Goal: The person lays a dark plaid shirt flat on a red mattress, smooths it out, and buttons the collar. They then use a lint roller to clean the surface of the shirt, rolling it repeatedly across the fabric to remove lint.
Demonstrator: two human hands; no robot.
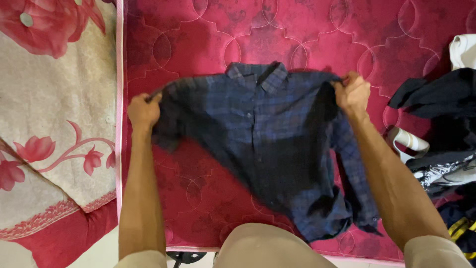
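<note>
Both hands, left and right, fingers clenched on dark plaid shirt shoulders; over red mattress.

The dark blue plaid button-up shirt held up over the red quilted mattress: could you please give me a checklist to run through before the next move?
1. Left hand grips a shoulder of the dark blue plaid button-up shirt: ok.
2. Right hand grips the other shoulder: ok.
3. Collar centred between the hands: ok.
4. Shirt hanging flat: not ok, the hem is bunched and a sleeve dangles.
5. Red quilted mattress bare beneath the shirt: ok.
6. Pile of dark clothes apart from the shirt: ok.
</note>
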